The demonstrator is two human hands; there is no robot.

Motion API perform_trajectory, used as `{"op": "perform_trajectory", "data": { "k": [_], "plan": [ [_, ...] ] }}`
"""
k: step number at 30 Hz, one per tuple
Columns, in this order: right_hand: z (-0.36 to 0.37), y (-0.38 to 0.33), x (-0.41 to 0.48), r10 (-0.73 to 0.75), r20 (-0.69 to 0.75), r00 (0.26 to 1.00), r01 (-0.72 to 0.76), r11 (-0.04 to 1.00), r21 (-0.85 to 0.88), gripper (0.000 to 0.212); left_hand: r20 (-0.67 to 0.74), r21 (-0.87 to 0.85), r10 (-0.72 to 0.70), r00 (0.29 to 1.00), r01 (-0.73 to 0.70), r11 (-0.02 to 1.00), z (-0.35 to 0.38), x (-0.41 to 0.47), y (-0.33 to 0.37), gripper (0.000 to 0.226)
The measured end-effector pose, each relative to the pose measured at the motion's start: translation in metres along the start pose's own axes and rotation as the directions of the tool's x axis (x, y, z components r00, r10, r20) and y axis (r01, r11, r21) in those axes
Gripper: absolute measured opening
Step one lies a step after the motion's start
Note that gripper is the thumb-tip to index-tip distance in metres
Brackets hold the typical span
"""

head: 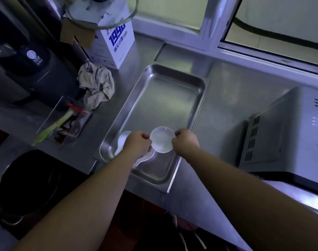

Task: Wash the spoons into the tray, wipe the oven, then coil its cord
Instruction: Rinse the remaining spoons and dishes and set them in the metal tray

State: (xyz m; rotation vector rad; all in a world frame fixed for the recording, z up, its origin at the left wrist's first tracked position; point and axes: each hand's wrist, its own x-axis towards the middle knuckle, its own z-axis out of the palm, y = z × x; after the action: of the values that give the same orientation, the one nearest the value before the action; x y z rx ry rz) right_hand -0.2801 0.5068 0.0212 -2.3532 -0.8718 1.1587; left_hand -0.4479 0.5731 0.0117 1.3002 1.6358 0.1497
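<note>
Steel counter [227, 91] bears the tray [172, 98]; my left hand [137, 142] and right hand [186, 142], fingers [145, 137] curled, pinch a white dish [161, 139] over spoons [122, 140].

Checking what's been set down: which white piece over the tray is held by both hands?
The round white dish, pinched at its rim between the left hand and right hand. The white spoons lie on the floor of the tray instead.

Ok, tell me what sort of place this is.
Most likely a kitchen, perhaps a commercial one: a steel tray with white spoons on a stainless steel counter, a small white dish held over it, and an oven at the right.
</note>
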Motion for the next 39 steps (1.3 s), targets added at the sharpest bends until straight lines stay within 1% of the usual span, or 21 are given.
{"op": "perform_trajectory", "data": {
  "k": [4, 7, 12, 16, 21, 23, 27, 30, 33, 36, 39],
  "plan": [
    [0.021, -0.012, 0.025, 0.031, 0.016, 0.999, -0.032, 0.998, 0.045, 0.037, -0.014, 0.073, 0.012, 1.0, -0.011, 0.997, -0.009, 0.034, 0.001, 0.019],
    [0.035, -0.016, 0.04, 0.047, 0.036, 0.998, -0.05, 0.996, 0.073, 0.041, -0.034, 0.173, 0.044, 0.998, -0.037, 0.984, -0.013, 0.053, 0.001, 0.018],
    [0.053, -0.02, 0.058, 0.098, 0.049, 0.994, -0.103, 0.988, 0.113, 0.048, -0.014, 0.285, 0.084, 0.996, -0.077, 0.955, -0.01, 0.079, -0.001, 0.021],
    [0.062, -0.019, 0.067, 0.121, 0.072, 0.99, -0.13, 0.982, 0.135, 0.048, -0.011, 0.4, 0.121, 0.993, -0.106, 0.91, -0.008, 0.096, -0.001, 0.025],
    [0.068, -0.018, 0.075, 0.113, 0.076, 0.991, -0.125, 0.978, 0.166, 0.043, 0.037, 0.585, 0.137, 0.99, -0.132, 0.8, -0.006, 0.113, 0.006, 0.025],
    [0.068, -0.018, 0.076, 0.111, 0.07, 0.991, -0.122, 0.976, 0.182, 0.042, 0.044, 0.627, 0.138, 0.989, -0.135, 0.767, -0.005, 0.116, 0.008, 0.026],
    [0.068, -0.016, 0.075, 0.102, 0.073, 0.992, -0.113, 0.978, 0.176, 0.046, 0.05, 0.639, 0.126, 0.991, -0.129, 0.759, -0.004, 0.117, 0.009, 0.026],
    [0.062, -0.013, 0.069, 0.086, 0.077, 0.993, -0.095, 0.988, 0.12, 0.053, 0.013, 0.599, 0.153, 0.988, -0.13, 0.79, -0.005, 0.11, 0.012, 0.023],
    [0.051, -0.011, 0.059, 0.039, 0.061, 0.997, -0.043, 0.997, 0.068, 0.053, -0.02, 0.547, 0.174, 0.985, -0.135, 0.826, -0.008, 0.099, 0.016, 0.023],
    [0.036, -0.01, 0.045, -0.004, 0.023, 1.0, 0.003, 0.999, 0.038, 0.052, -0.019, 0.505, 0.198, 0.98, -0.161, 0.848, -0.009, 0.083, 0.02, 0.036],
    [0.018, -0.005, 0.028, -0.039, -0.012, 0.999, 0.039, 0.999, -0.017, 0.052, 0.022, 0.497, 0.212, 0.977, -0.194, 0.846, -0.005, 0.059, 0.023, 0.047]
  ]
}}
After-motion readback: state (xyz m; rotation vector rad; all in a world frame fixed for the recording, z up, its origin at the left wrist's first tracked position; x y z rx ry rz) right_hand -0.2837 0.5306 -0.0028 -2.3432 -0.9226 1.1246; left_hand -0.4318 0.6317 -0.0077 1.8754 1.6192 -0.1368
